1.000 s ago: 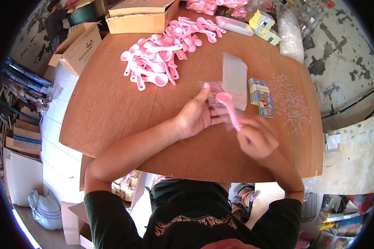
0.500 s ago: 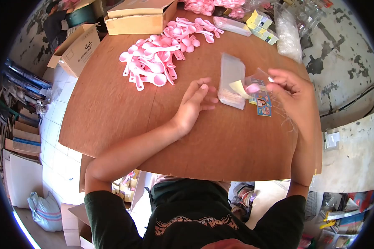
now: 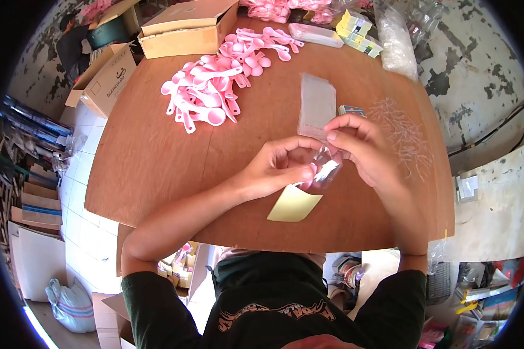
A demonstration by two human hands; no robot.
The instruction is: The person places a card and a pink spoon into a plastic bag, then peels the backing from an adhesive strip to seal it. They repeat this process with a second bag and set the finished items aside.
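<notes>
Seen from above, a person sits at a round brown table (image 3: 157,151) with both hands together near its middle. The left hand (image 3: 279,166) has its fingers curled in, pinching the left edge of a small clear bag (image 3: 326,170). The right hand (image 3: 364,148) grips the same bag from the top and right with thumb and fingertips. The bag sits between the two hands, just above the tabletop, and it glints in the light. A pale yellow card (image 3: 294,205) shows just below the left hand, its top corner tucked under the fingers; whether it is held or lying on the table cannot be told. Just beyond the hands lies a stack (image 3: 317,102) of clear bags, with a small printed pack (image 3: 351,109) peeking out beside the right hand. Thin clear strips (image 3: 404,134) are scattered to the right. Farther back on the left is a heap of pink spoons (image 3: 206,93), and behind it an open cardboard box (image 3: 186,29).
</notes>
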